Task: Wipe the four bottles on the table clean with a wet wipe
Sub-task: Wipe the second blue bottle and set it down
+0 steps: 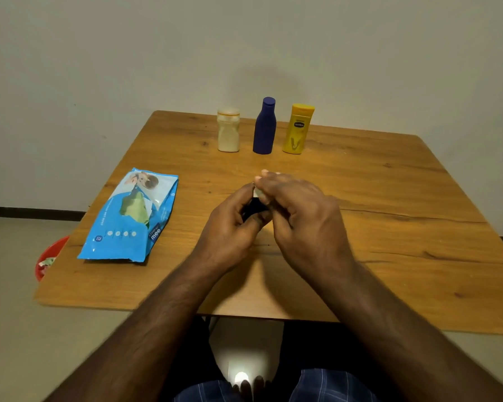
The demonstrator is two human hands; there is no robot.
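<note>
Readable on the blue wipes pack (129, 217), left of centre in the frame: the white word "mee" on a dark strip near its lower right corner, and the number "72" in a small dark roundel at its lower left. Smaller white lettering along the pack's side too fine to make out. On the yellow bottle (297, 129), upper centre right: a dark blue oval badge bearing a white brand word, seemingly "Vaseline", blurred. No legible marks on the neighbouring blue and cream bottles.

Home rm: toiletry bottles (264, 126), wood table (389, 184)
</note>
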